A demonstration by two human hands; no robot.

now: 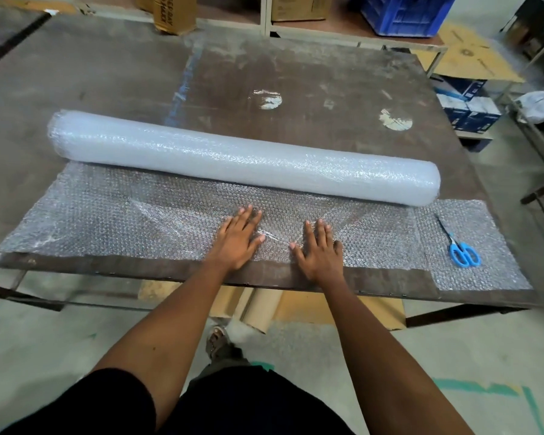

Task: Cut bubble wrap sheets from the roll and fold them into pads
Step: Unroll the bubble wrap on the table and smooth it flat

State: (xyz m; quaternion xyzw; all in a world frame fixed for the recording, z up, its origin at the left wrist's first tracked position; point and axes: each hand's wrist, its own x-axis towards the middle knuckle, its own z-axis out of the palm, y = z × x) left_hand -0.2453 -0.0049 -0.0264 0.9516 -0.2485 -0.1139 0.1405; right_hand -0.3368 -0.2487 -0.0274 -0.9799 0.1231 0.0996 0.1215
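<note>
A long roll of bubble wrap [242,157] lies across the brown table [107,73]. An unrolled sheet [107,211] stretches from under the roll to the table's near edge. My left hand [237,238] and my right hand [319,249] press flat on the sheet side by side, fingers straight, just in front of the roll's middle. The wrap creases between them. Blue-handled scissors [460,246] rest on a separate piece of bubble wrap [484,271] at the near right corner, well right of my right hand.
Cardboard tubes [258,309] and flat cardboard lie on the floor under the table's near edge. Boxes [175,14] and a blue crate [402,14] stand on shelving beyond the far edge. More boxes [465,105] and a metal frame stand to the right.
</note>
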